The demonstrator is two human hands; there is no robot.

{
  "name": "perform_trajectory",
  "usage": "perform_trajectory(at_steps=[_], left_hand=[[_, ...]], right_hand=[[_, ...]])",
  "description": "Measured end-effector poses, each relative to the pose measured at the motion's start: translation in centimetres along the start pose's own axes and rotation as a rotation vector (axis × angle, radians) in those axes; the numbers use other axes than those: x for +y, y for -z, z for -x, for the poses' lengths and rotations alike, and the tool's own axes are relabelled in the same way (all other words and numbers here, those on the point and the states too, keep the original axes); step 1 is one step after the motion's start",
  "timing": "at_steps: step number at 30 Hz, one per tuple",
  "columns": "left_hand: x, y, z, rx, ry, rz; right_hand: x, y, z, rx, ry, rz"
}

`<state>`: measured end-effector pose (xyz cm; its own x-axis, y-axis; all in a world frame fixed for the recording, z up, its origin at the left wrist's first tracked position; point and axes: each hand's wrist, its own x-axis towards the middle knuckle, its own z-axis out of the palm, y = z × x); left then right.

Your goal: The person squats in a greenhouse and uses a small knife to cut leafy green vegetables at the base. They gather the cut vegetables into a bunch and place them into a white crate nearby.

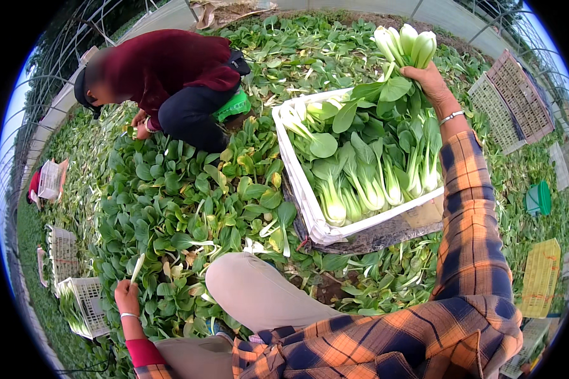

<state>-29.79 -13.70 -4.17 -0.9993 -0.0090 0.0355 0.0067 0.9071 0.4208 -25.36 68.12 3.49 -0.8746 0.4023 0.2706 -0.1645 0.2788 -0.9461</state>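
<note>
My right hand point(426, 83) is closed around the leaves of several bok choy heads point(408, 45), held stalks up above the far right part of a white plastic crate point(289, 175). Bok choy point(370, 189) fills much of the crate, many of the pale stalk ends facing me. Low on the left, my left hand point(127, 296) grips a single pale leaf stalk point(137, 267) over the growing bok choy plants point(142, 222). Loose leaves point(284, 222) lie between my knee and the crate.
A co-worker in a dark red top point(170, 61) crouches at the upper left, hands among the plants. Slatted crates point(89, 303) stand at the far left, more point(498, 113) at the right. Also at the right are a green bucket point(538, 198) and a yellow crate point(540, 279).
</note>
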Motion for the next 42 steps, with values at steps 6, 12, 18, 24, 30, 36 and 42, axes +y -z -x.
perform_trajectory(at_steps=[6, 12, 18, 24, 30, 36, 42], left_hand=[[-1.5, -1.9, 1.3, -0.049, 0.060, -0.057], [-1.6, -3.1, 1.7, -0.109, 0.151, -0.037], [-1.1, -7.1, 2.1, -0.159, 0.092, -0.055], [-4.6, -8.5, 4.0, -0.184, 0.210, -0.016], [-6.9, -9.1, 4.5, -0.218, 0.231, -0.012], [-3.2, -11.2, 4.3, -0.233, 0.186, -0.042], [-7.1, -11.6, 5.8, -0.293, 0.319, -0.040]], right_hand=[[17.4, 5.1, -2.9, 0.212, -0.240, 0.838], [23.5, 1.1, -2.5, -0.233, -0.389, 1.278], [23.9, 2.2, -1.9, -0.205, -0.543, 1.433], [18.0, 3.5, -4.6, -0.419, -0.503, 1.152], [15.4, -1.2, -9.6, -0.132, -0.035, 1.056], [20.7, -1.4, -12.7, 0.114, -0.304, 1.103], [21.0, -1.0, -10.5, 0.009, -0.307, 1.119]])
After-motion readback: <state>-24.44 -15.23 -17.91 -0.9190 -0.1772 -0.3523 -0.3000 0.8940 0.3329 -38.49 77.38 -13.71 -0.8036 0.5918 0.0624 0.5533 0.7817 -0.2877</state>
